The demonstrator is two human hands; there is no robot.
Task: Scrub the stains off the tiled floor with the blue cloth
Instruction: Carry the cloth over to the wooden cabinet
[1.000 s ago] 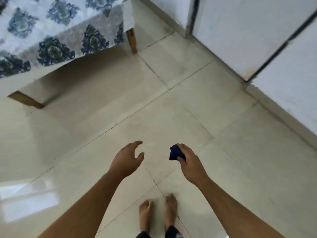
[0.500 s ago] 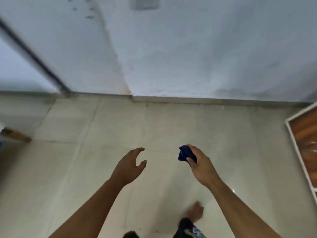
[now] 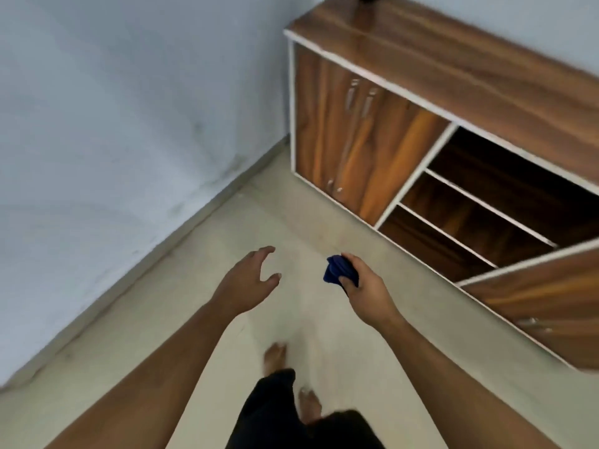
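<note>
My right hand (image 3: 364, 288) grips a bunched dark blue cloth (image 3: 337, 270), held in the air well above the beige tiled floor (image 3: 227, 241). The cloth sticks out past my fingers to the left. My left hand (image 3: 248, 280) hovers beside it, a short gap away, with fingers loosely curved and nothing in it. The picture is blurred by motion, and no stain on the floor can be made out.
A low wooden cabinet (image 3: 421, 102) with white edging, closed doors and open shelves (image 3: 486, 215) stands against the wall at the right. A pale blue wall (image 3: 113, 124) meets the floor on the left along a skirting. My bare feet (image 3: 275, 354) are on the tiles below.
The view has swung to the right: the patterned table and wall panels are gone, and the wooden cabinet fills the right side. Both hands keep their pose, and my feet have stepped.
</note>
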